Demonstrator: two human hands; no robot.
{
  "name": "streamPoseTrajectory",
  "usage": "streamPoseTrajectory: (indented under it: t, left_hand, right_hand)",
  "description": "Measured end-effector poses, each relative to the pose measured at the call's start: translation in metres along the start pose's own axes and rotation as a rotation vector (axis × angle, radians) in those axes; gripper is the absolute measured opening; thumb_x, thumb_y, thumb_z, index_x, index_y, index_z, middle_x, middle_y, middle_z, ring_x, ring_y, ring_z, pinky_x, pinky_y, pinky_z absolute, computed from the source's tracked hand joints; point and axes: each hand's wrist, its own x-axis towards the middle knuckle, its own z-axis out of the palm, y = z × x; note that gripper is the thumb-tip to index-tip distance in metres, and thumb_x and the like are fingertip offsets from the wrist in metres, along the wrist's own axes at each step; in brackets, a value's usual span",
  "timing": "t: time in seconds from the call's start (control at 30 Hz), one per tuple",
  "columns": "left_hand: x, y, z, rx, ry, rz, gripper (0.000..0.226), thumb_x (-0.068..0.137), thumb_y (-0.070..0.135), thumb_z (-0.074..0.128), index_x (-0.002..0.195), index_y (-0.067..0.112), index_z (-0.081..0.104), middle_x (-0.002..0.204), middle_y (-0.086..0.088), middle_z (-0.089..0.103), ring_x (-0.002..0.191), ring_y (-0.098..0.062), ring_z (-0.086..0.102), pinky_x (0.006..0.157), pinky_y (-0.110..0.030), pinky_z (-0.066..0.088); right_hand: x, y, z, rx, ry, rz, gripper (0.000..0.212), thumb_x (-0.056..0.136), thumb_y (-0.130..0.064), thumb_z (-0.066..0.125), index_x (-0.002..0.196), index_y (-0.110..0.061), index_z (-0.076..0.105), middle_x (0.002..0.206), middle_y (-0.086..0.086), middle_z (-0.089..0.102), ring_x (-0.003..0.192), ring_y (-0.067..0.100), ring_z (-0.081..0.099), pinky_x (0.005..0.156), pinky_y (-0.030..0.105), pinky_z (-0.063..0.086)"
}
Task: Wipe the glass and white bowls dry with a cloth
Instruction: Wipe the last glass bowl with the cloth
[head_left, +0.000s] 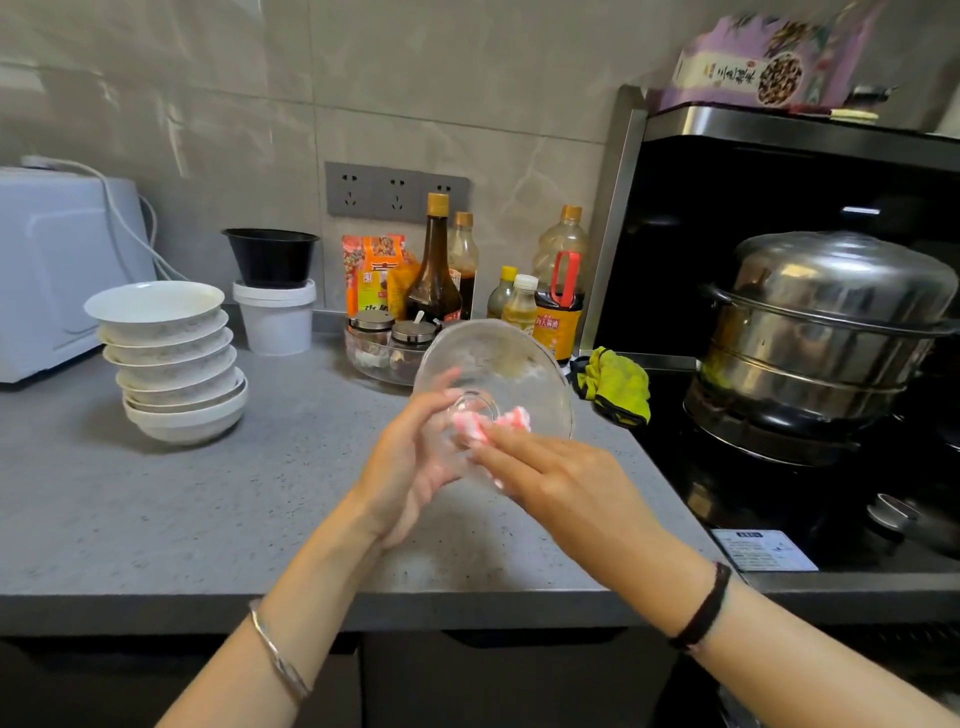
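A clear glass bowl (498, 364) is tilted in the air above the grey counter, its base turned toward me. My left hand (415, 467) holds it from the left side, fingers around the rim. My right hand (561, 478) presses a pink and white cloth (514, 418) against the bowl near its base, fingers fairly straight; most of the cloth is hidden under them. A stack of several white bowls (176, 358) stands on the counter at the left.
Behind the glass bowl stand sauce bottles (434, 270), spice jars in a glass dish (387, 353), and a white tub (275, 317) topped by a black bowl. A yellow-green rag (618, 384) lies by the stove, where a steel steamer pot (826, 332) sits. A white appliance (57, 270) fills the far left.
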Motion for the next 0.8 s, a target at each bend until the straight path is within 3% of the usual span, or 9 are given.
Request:
streamPoseTrajectory:
  t: [0.1,0.23,0.3,0.4,0.5,0.6,0.67,0.73,0.8]
  left_hand:
    - [-0.003,-0.017,0.018,-0.012,0.068,0.138,0.067,0.075,0.034,0.065,0.138,0.035,0.043,0.119,0.002,0.064,0.089,-0.006,0.069,0.066,-0.022,0.054]
    - [0.000,-0.017,0.019,0.079,0.181,0.287,0.044,0.088,0.044,0.043,0.132,0.038,0.048,0.110,0.030,0.064,0.106,0.006,0.060,0.079,-0.018,0.052]
    - [0.000,-0.013,0.010,0.105,0.162,0.259,0.039,0.091,0.047,0.036,0.126,0.042,0.052,0.114,0.028,0.063,0.112,-0.003,0.061,0.085,-0.029,0.055]
    - [0.000,-0.008,-0.002,0.212,0.074,0.145,0.046,0.086,0.051,0.036,0.128,0.040,0.050,0.128,0.015,0.058,0.116,-0.017,0.060,0.077,-0.038,0.058]
    - [0.001,-0.004,-0.008,0.230,0.008,0.033,0.049,0.083,0.052,0.038,0.128,0.037,0.051,0.128,-0.001,0.059,0.105,-0.031,0.066,0.075,-0.046,0.059]
    - [0.002,-0.002,-0.008,0.235,0.004,0.020,0.054,0.083,0.053,0.038,0.132,0.033,0.051,0.126,-0.005,0.061,0.100,-0.032,0.068,0.077,-0.051,0.058]
    - [0.003,-0.007,-0.006,0.222,0.061,0.069,0.053,0.084,0.053,0.037,0.130,0.032,0.053,0.126,-0.002,0.061,0.099,-0.026,0.069,0.077,-0.049,0.058]
    - [0.003,-0.016,-0.003,0.234,0.162,0.130,0.050,0.084,0.054,0.037,0.127,0.035,0.055,0.127,0.009,0.059,0.106,-0.021,0.066,0.086,-0.049,0.055]
    - [0.003,-0.024,-0.001,0.220,0.236,0.166,0.049,0.083,0.057,0.040,0.124,0.037,0.058,0.126,0.017,0.058,0.118,-0.018,0.058,0.100,-0.051,0.046]
  right_hand:
    - [0.019,-0.026,-0.002,0.199,0.142,0.185,0.044,0.067,-0.004,0.079,0.110,-0.011,0.071,0.110,0.001,0.072,0.068,0.020,0.071,0.044,0.024,0.051]
    - [0.013,-0.032,0.008,0.218,0.157,0.127,0.050,0.083,-0.012,0.061,0.132,-0.010,0.056,0.135,0.004,0.057,0.095,0.018,0.069,0.059,0.029,0.058]
    - [-0.004,-0.014,0.012,0.120,0.060,-0.049,0.056,0.081,-0.006,0.068,0.135,-0.008,0.054,0.143,0.006,0.050,0.116,0.018,0.061,0.080,0.029,0.057]
    - [-0.015,0.023,0.007,-0.171,-0.142,-0.214,0.069,0.071,0.000,0.069,0.138,-0.008,0.050,0.146,0.010,0.044,0.134,0.025,0.043,0.112,0.040,0.035]
    - [-0.012,0.043,0.002,-0.327,-0.127,-0.253,0.059,0.086,-0.001,0.045,0.144,-0.007,0.038,0.152,0.012,0.033,0.140,0.026,0.029,0.117,0.042,0.011]
    - [-0.013,0.033,0.007,-0.328,-0.119,-0.186,0.068,0.078,0.002,0.051,0.145,-0.005,0.037,0.153,0.013,0.031,0.142,0.028,0.027,0.119,0.041,0.013]
    - [-0.018,0.009,0.015,-0.180,-0.132,-0.031,0.081,0.063,0.002,0.068,0.140,-0.007,0.046,0.148,0.011,0.041,0.134,0.027,0.042,0.113,0.039,0.034]
    - [-0.019,-0.021,0.019,0.064,-0.132,0.141,0.090,0.057,-0.008,0.082,0.140,-0.012,0.048,0.143,0.005,0.049,0.114,0.022,0.062,0.086,0.031,0.055]
    - [-0.015,-0.046,0.017,0.268,-0.084,0.229,0.093,0.063,-0.018,0.079,0.146,-0.017,0.039,0.146,-0.001,0.046,0.108,0.018,0.065,0.071,0.026,0.056]
